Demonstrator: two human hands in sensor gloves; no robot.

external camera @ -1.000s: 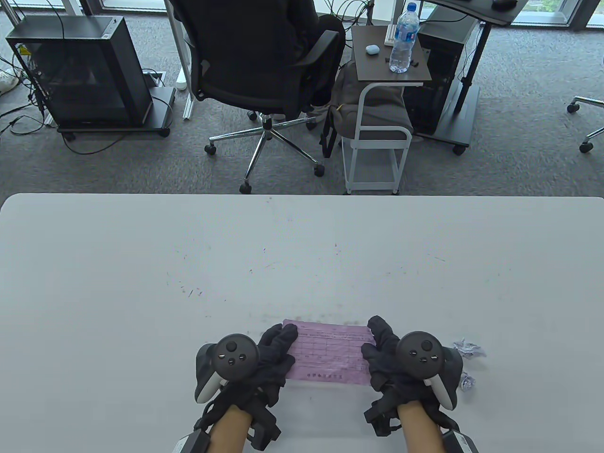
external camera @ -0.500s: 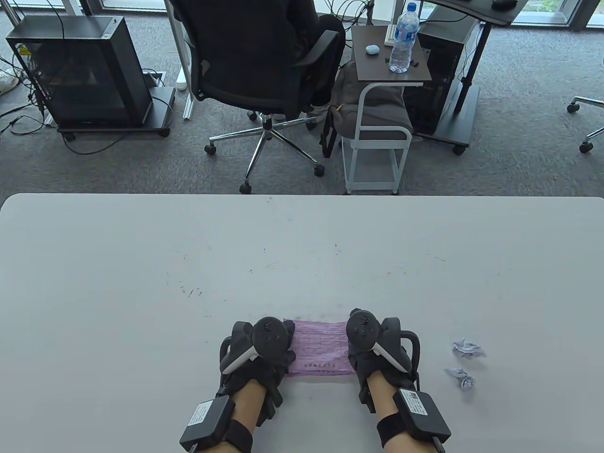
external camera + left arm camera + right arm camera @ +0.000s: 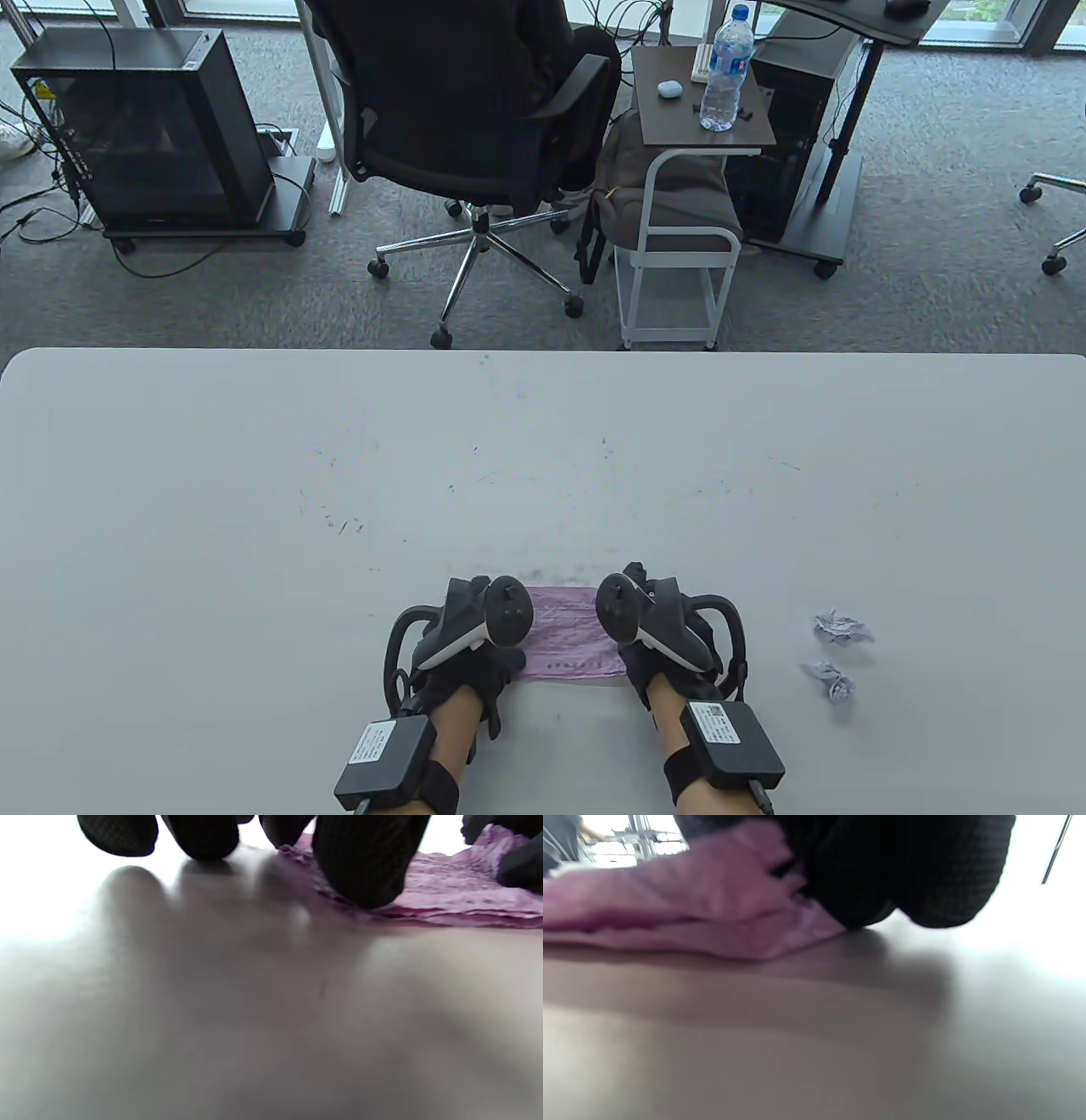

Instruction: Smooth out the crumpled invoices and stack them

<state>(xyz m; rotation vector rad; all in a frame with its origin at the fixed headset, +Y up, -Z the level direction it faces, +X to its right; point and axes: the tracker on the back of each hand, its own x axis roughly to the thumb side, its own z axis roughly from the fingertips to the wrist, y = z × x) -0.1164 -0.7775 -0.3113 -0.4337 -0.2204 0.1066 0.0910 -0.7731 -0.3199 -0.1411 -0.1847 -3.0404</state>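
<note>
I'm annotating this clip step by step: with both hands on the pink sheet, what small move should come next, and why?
Probably slide both hands apart, pressing down. The left hand and right hand rest on opposite ends of the pink invoice, which looks rumpled and lifted near the right fingers, so it isn't flat yet.

— Anything hidden on the wrinkled pink paper invoice (image 3: 567, 632)?
— Both ends, covered by the black-gloved left hand (image 3: 475, 645) and black-gloved right hand (image 3: 662, 637); fingers out of sight under the trackers from above.
— Print legible?
— Too small to read.
— And the wrist views?
— Blurred throughout; gloved fingers (image 3: 360, 861) cut off by the top edge, pink sheet cut by the side edges.
— The two small crumpled white paper balls (image 3: 836, 654) at right?
— Too small to tell any print.
</note>
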